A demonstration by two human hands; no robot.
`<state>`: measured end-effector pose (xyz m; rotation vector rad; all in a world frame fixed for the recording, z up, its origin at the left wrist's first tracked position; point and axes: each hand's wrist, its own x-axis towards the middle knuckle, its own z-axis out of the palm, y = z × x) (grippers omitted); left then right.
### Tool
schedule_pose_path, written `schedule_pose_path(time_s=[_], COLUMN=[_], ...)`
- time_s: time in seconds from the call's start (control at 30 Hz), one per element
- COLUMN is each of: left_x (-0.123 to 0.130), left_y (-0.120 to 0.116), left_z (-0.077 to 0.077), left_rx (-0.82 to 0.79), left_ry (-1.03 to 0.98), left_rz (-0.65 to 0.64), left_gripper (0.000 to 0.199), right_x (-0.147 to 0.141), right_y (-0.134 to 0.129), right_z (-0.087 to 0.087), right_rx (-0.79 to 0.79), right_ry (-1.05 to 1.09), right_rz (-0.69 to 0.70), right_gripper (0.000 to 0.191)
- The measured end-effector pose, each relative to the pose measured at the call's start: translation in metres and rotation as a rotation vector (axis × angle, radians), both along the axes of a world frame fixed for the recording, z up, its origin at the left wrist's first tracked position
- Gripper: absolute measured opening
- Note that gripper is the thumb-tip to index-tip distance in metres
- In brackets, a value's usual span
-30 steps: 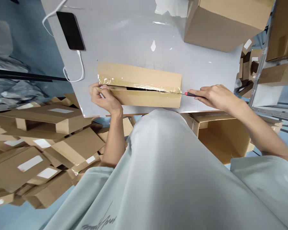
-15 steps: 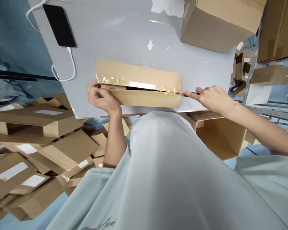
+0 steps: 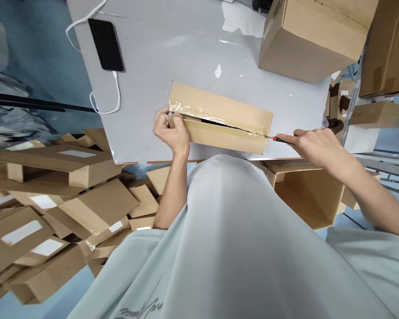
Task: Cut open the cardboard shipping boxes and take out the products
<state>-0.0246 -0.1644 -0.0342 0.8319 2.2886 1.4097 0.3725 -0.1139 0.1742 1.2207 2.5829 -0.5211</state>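
A long cardboard box (image 3: 219, 104) lies near the table's front edge, slightly slanted, with clear tape along its top seam. The seam gapes at the left and middle, showing a dark interior. My left hand (image 3: 173, 132) grips the box's left end, fingers curled over the flap edge. At the opposite end, my right hand (image 3: 315, 144) is closed around a small knife (image 3: 281, 139) with a red-and-black handle. Its thin metal tip meets the seam at the right end of the box; how deep it goes I cannot tell.
A phone (image 3: 106, 44) with a white cable lies at the table's left. A larger carton (image 3: 315, 40) stands at the back right. Flattened and used boxes (image 3: 96, 204) pile up below left. An open carton (image 3: 307, 192) sits under the right front edge.
The view has shifted, so the table appears farther right. The box's left end has moved right with my left hand, and the box slants more. More of the knife's handle shows.
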Motion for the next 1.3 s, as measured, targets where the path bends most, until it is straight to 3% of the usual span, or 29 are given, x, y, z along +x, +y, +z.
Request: schedule_pose_path(time_s=[0.1, 0.17, 0.27, 0.4, 0.5, 0.57, 0.63, 0.73, 0.8, 0.9, 1.03, 1.3], left_x=[-0.018, -0.032, -0.047, -0.056, -0.064, -0.066, -0.059, -0.030, -0.005, 0.023, 0.040, 0.048], left_y=[0.005, 0.009, 0.014, 0.011, 0.000, -0.006, -0.006, 0.012, 0.033, 0.062, 0.079, 0.082], left_z=[0.002, 0.007, 0.016, 0.020, 0.024, 0.035, 0.054, 0.086, 0.097, 0.097, 0.086, 0.072], left_rx=[0.007, 0.013, -0.007, -0.090, -0.207, -0.260, -0.296, -0.370, -0.395, -0.401, -0.397, -0.354], left_ry=[-0.031, -0.063, -0.093, 0.041, 0.196, 0.333, 0.470, 0.575, 0.611, 0.670, 0.783, 0.863], left_rz=[0.038, 0.054, 0.015, -0.059, -0.141, -0.224, -0.403, -0.914, -1.229, -1.490, -1.555, -1.538], left_gripper=[0.030, 0.029, 0.025, 0.045, 0.048, 0.059, 0.075, 0.089, 0.097, 0.104, 0.101, 0.093], right_x=[0.006, 0.007, -0.005, -0.047, -0.081, -0.097, -0.107, -0.111, -0.110, -0.110, -0.119, -0.120], right_y=[0.004, 0.004, -0.002, -0.020, -0.038, -0.048, -0.056, -0.063, -0.066, -0.069, -0.074, -0.070], right_z=[0.006, -0.009, -0.065, -0.149, -0.180, -0.186, -0.187, -0.186, -0.185, -0.187, -0.196, -0.215], right_rx=[-0.106, -0.170, -0.222, -0.315, -0.395, -0.410, -0.388, -0.358, -0.338, -0.254, -0.217, -0.262], right_ry=[0.145, 0.326, 0.647, 0.973, 1.086, 1.130, 1.160, 1.190, 1.191, 1.149, 1.096, 1.182], right_rz=[-0.124, -0.308, -0.650, -0.999, -1.100, -1.113, -1.119, -1.135, -1.126, -1.069, -1.076, -1.099], right_gripper=[0.047, 0.054, 0.064, 0.079, 0.078, 0.072, 0.066, 0.059, 0.054, 0.046, 0.047, 0.062])
